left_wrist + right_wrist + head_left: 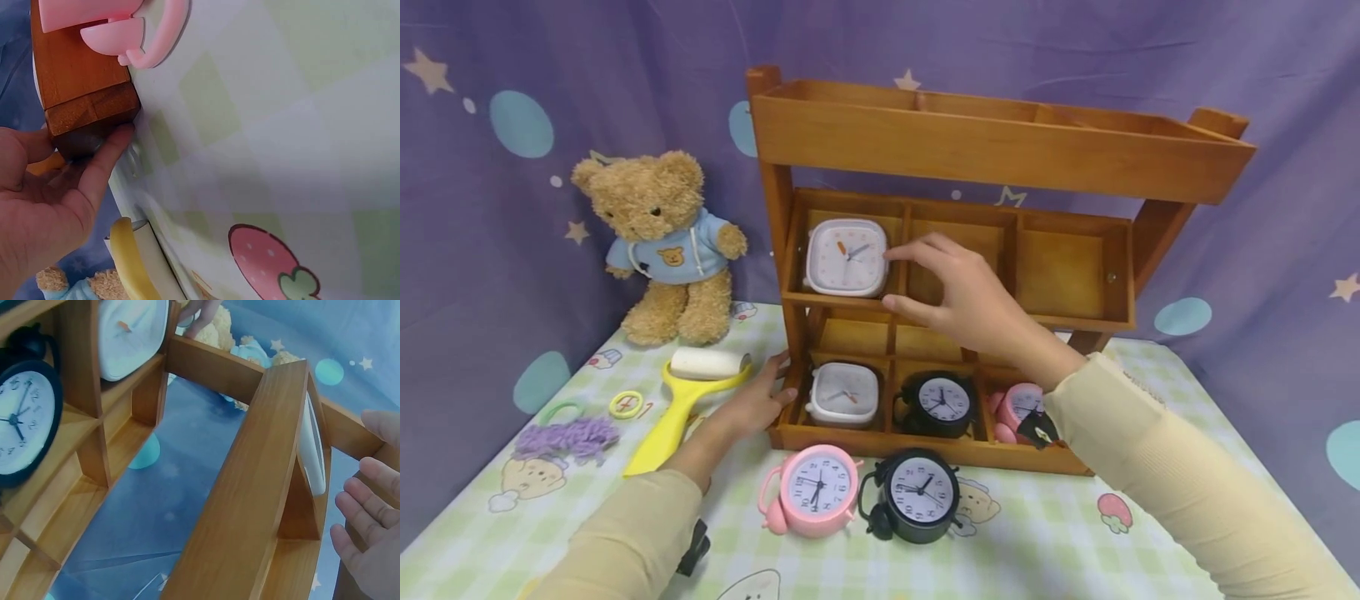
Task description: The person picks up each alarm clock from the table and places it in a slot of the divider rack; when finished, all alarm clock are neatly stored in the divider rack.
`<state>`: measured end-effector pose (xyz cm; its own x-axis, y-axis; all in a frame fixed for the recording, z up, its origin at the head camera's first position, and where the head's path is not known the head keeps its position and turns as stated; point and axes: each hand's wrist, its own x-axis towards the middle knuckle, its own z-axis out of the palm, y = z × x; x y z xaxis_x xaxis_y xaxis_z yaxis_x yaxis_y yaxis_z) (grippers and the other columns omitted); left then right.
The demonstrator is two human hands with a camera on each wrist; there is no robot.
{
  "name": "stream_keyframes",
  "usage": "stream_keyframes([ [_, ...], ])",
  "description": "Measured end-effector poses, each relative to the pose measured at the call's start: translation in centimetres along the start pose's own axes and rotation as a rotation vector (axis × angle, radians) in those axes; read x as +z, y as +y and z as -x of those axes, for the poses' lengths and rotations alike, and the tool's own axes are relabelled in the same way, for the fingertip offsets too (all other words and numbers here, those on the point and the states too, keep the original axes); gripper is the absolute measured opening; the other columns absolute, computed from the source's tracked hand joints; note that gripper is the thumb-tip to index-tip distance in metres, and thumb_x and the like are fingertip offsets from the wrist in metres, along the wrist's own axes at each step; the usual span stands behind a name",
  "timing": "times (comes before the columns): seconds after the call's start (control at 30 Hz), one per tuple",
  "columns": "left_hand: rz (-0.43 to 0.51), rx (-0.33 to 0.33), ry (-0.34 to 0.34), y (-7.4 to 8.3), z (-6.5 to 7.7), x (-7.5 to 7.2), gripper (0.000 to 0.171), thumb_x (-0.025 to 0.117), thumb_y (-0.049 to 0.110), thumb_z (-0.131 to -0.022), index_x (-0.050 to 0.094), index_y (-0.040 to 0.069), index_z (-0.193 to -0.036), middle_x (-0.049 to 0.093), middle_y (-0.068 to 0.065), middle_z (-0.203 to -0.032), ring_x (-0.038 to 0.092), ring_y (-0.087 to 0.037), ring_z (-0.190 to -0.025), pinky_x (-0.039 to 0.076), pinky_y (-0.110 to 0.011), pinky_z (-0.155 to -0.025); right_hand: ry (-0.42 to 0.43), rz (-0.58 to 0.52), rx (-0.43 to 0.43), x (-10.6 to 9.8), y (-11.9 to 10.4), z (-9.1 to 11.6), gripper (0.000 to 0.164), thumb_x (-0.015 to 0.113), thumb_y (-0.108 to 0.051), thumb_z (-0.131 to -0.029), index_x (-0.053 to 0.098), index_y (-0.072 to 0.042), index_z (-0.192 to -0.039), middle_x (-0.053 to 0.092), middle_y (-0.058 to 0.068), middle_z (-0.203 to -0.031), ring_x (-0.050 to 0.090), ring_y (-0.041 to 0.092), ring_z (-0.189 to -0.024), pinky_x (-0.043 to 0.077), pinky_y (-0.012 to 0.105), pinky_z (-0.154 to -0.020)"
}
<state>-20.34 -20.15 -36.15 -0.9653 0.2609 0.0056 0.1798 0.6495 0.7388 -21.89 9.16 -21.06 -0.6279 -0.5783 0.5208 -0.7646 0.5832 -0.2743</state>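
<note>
A white square alarm clock [847, 257] stands in the left compartment of the middle tier of a wooden shelf [1000, 150]. Beside the clock's right edge is my right hand [966, 292], thumb and fingers spread; the right wrist view shows a gap between fingers and clock [312, 447]. Low on the left, my left hand [751, 408] grips the shelf's bottom corner [94, 112] between thumb and fingers. The bottom tier holds another white clock [844, 393], a black twin-bell clock [942, 404] and a pink clock [1022, 402], partly hidden.
In front of the shelf, a pink alarm clock [820, 490] and a black one [921, 496] lie on the checked tablecloth [1030, 533]. To the left are a yellow-handled lint roller [673, 412], a purple fuzzy item [568, 437] and a teddy bear [670, 250].
</note>
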Motion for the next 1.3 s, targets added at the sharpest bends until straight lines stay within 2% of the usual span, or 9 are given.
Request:
stream_keyframes([
  [0.2, -0.012, -0.014, 0.000, 0.2, 0.0, 0.0, 0.063, 0.049, 0.005, -0.105, 0.015, -0.015, -0.154, 0.033, -0.043, -0.149, 0.034, -0.056, -0.139, 0.026, -0.061, -0.117, 0.012, -0.025, -0.010, -0.5, 0.5, 2.0, 0.044, 0.078, -0.032, -0.092, 0.067, -0.011, -0.129, 0.065, 0.006, -0.126, 0.058, 0.023, -0.124, 0.046, 0.047, -0.107],
  [0.4, -0.032, -0.006, 0.001, 0.1, -0.3, 0.0, 0.063, 0.049, 0.006, -0.105, 0.015, -0.016, -0.154, 0.033, -0.042, -0.150, 0.033, -0.056, -0.139, 0.024, -0.061, -0.118, 0.019, -0.074, 0.015, -0.7, 1.3, 3.8, 0.043, 0.081, -0.027, -0.089, 0.070, -0.008, -0.126, 0.067, 0.007, -0.122, 0.061, 0.024, -0.118, 0.049, 0.048, -0.101],
  [0.53, -0.011, 0.010, 0.003, 0.0, -0.3, 0.0, 0.063, 0.049, 0.004, -0.104, 0.015, -0.017, -0.152, 0.032, -0.044, -0.149, 0.034, -0.056, -0.138, 0.025, -0.061, -0.117, 0.014, -0.096, 0.042, -0.5, 1.6, 4.9, 0.040, 0.082, -0.026, -0.089, 0.071, -0.011, -0.124, 0.068, 0.003, -0.121, 0.062, 0.022, -0.114, 0.051, 0.047, -0.097],
  [0.7, 0.004, 0.025, -0.001, 0.0, -0.3, 0.0, 0.063, 0.050, 0.002, -0.103, 0.015, -0.019, -0.151, 0.033, -0.045, -0.147, 0.035, -0.057, -0.137, 0.026, -0.061, -0.117, -0.002, -0.112, 0.084, -0.4, 1.7, 6.5, 0.041, 0.083, -0.027, -0.087, 0.072, -0.015, -0.124, 0.068, -0.001, -0.122, 0.062, 0.021, -0.116, 0.051, 0.047, -0.098],
  [0.9, 0.017, 0.007, -0.023, 0.0, -0.2, -0.2, 0.063, 0.050, 0.002, -0.104, 0.014, -0.018, -0.151, 0.032, -0.046, -0.147, 0.032, -0.058, -0.138, 0.024, -0.063, -0.117, -0.016, -0.131, 0.127, 0.3, 1.9, 8.5, 0.043, 0.086, -0.027, -0.084, 0.072, -0.018, -0.123, 0.068, -0.004, -0.123, 0.064, 0.018, -0.110, 0.054, 0.044, -0.093],
  [1.03, 0.015, -0.007, -0.033, 0.0, -0.2, -0.2, 0.063, 0.049, 0.003, -0.105, 0.013, -0.017, -0.152, 0.031, -0.045, -0.148, 0.030, -0.058, -0.139, 0.023, -0.063, -0.117, -0.032, -0.184, 0.168, 1.0, 2.1, 9.8, 0.042, 0.086, -0.025, -0.084, 0.073, -0.019, -0.123, 0.068, -0.006, -0.122, 0.064, 0.015, -0.108, 0.056, 0.039, -0.093],
  [1.17, 0.005, -0.011, -0.033, 0.0, -0.3, -0.2, 0.063, 0.049, 0.004, -0.104, 0.013, -0.017, -0.153, 0.032, -0.045, -0.148, 0.030, -0.058, -0.139, 0.022, -0.063, -0.118, -0.036, -0.221, 0.190, 1.6, 2.3, 11.1, 0.041, 0.087, -0.022, -0.083, 0.073, -0.018, -0.121, 0.069, -0.007, -0.120, 0.065, 0.011, -0.094, 0.058, 0.031, -0.080],
  [1.3, -0.006, -0.007, -0.028, 0.1, -0.3, -0.2, 0.063, 0.049, 0.003, -0.104, 0.014, -0.017, -0.152, 0.033, -0.045, -0.147, 0.031, -0.058, -0.138, 0.022, -0.063, -0.117, -0.033, -0.222, 0.197, 2.2, 2.6, 12.3, 0.039, 0.087, -0.022, -0.082, 0.074, -0.018, -0.119, 0.068, -0.008, -0.113, 0.059, 0.008, -0.079, 0.054, 0.025, -0.069],
])
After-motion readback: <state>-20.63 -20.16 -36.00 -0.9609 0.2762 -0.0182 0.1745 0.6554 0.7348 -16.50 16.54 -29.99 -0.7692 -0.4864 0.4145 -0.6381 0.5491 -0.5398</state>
